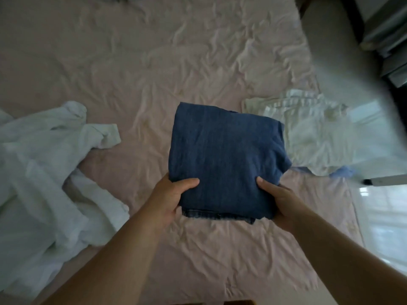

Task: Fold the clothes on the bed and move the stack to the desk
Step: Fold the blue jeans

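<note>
Both hands point(171, 199) grip folded jeans point(226, 159).

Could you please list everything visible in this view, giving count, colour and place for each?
folded denim garment: one, dark blue, centre, held over the bed
unfolded garment: one, white, spread out on the bed's left side
folded garment: one, white, on the bed's right side
light blue cloth: one, peeking out beneath the folded white one
bed sheet: one, pale pink, wrinkled
hands: left hand and right hand, gripping the denim's near corners
</note>
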